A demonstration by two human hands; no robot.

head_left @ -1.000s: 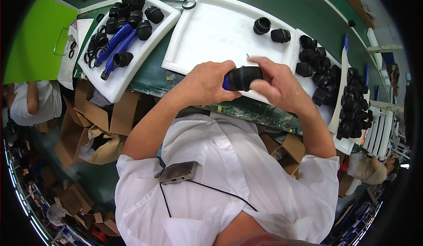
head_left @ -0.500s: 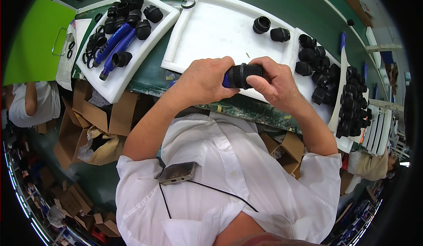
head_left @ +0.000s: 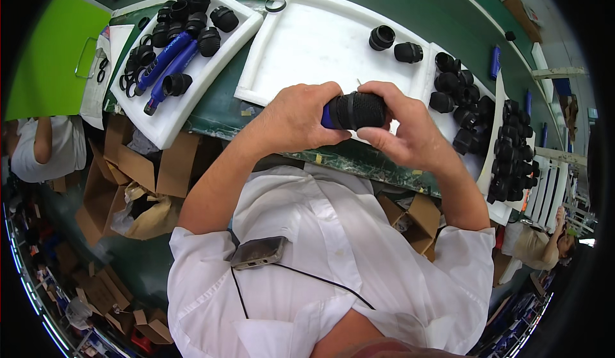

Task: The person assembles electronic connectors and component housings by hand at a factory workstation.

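Over the near edge of the middle white foam tray, a microphone with a black mesh head and blue body lies sideways between my hands. My left hand is wrapped round the blue body, hiding most of it. Around the far end of the mesh head curl the fingers and thumb of my right hand, with a small gap by the palm. Two black mesh heads, one tilted and one on its side, sit at that tray's far right, and a dark ring rests on its far left corner.
To the left, another foam tray holds blue microphone bodies, black mesh heads and rings. Several black heads fill the right tray. Open cardboard boxes stand below the green table. Other people are at far left and right.
My right thumb and fingers have shifted on the mesh head, with the thumb lower and more of the head showing. My left hand keeps its hold.
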